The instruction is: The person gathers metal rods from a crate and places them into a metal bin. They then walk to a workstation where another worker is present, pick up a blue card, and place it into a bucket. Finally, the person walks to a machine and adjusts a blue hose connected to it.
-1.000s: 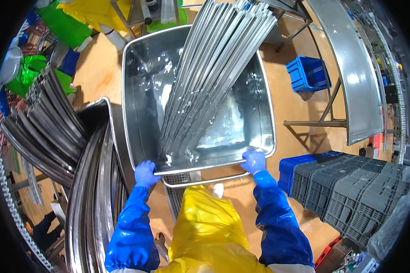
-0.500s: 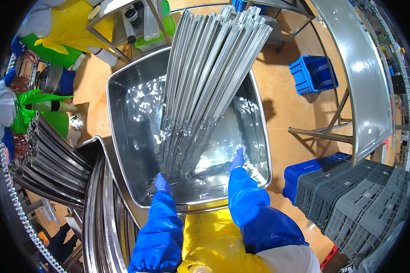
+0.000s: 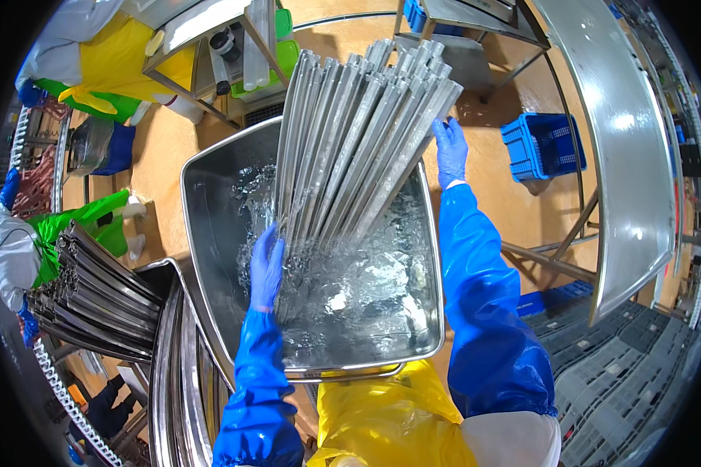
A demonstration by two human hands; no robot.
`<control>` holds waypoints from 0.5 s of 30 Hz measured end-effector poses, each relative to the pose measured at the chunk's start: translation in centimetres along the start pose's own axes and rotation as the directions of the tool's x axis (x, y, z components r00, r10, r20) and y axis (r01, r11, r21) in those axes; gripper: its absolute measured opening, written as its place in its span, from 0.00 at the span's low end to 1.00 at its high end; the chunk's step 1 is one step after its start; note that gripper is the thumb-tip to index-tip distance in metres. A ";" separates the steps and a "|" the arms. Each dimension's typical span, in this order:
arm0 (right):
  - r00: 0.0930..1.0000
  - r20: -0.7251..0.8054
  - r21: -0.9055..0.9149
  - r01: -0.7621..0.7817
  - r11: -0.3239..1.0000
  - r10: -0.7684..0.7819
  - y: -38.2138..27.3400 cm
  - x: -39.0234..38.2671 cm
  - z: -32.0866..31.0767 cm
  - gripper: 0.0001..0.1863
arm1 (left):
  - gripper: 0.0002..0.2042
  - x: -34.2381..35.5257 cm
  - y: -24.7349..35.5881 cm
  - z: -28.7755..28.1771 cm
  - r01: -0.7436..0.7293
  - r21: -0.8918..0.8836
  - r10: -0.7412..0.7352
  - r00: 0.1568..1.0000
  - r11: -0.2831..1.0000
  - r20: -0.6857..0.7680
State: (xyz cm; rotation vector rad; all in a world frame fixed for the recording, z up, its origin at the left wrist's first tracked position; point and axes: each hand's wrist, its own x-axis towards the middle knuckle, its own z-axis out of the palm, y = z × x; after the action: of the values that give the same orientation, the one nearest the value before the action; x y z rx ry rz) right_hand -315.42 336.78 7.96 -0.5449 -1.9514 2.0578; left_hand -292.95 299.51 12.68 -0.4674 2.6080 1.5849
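A thick bundle of long metal rods [image 3: 350,148] leans in a square steel tub [image 3: 436,296] of water, its upper ends sticking out past the far rim. Beside the bundle's left edge, at the waterline, is my left hand [image 3: 267,267] in a blue glove, fingers stretched and thumb near the rods. My right hand [image 3: 452,152], gloved too, is raised at the upper right side; its outstretched fingertips reach the outermost rod. Neither hand is wrapped round a rod. The rods' lower ends are hidden under rippling water.
Left of the tub, a second steel tub [image 3: 181,284] holds darker metal strips [image 3: 105,300]. Grey crates [image 3: 607,366] are stacked at the lower right. A blue basket [image 3: 541,148] and a steel table [image 3: 623,148] stand to the right. Two people in yellow and green aprons are at the left.
Both hands have come up from the water near the tub's front side to the sides of the bundle, the right one higher. The bundle's top has shifted slightly nearer; the water is more stirred.
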 end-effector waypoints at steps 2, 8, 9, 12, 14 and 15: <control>0.991 0.124 0.153 -0.063 0.986 0.044 -1.1 1.2 1.1 0.32 | 0.25 -5.2 -3.1 -4.2 0.069 0.260 -0.022 0.984 0.963 -0.178; 0.899 0.351 0.435 -0.403 0.805 0.260 -1.4 5.5 3.6 0.30 | 0.34 -11.9 -17.6 -15.2 0.466 0.506 -0.224 0.856 0.726 -0.467; 0.875 0.396 0.414 -0.441 0.796 0.279 -1.5 6.0 3.9 0.29 | 0.32 -11.5 -19.3 -14.9 0.493 0.432 -0.271 0.835 0.755 -0.480; 0.923 0.340 0.255 -0.275 0.927 0.180 -3.3 5.7 6.1 0.29 | 0.27 -9.5 -20.4 -13.5 0.553 0.510 -0.202 0.783 0.659 -0.589; 0.936 0.324 0.220 -0.213 0.952 0.135 -4.3 4.9 9.5 0.28 | 0.27 -8.7 -20.4 -13.3 0.561 0.521 -0.193 0.777 0.643 -0.599; 0.917 0.392 0.214 -0.172 0.962 0.076 -4.5 4.9 11.3 0.27 | 0.28 -8.2 -20.5 -13.6 0.577 0.508 -0.224 0.772 0.639 -0.595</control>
State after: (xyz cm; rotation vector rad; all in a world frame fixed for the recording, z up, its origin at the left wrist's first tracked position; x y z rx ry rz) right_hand -325.07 329.04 12.32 -0.2304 -1.8461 2.6036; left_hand -277.86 280.74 3.12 -1.4046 2.8209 0.3232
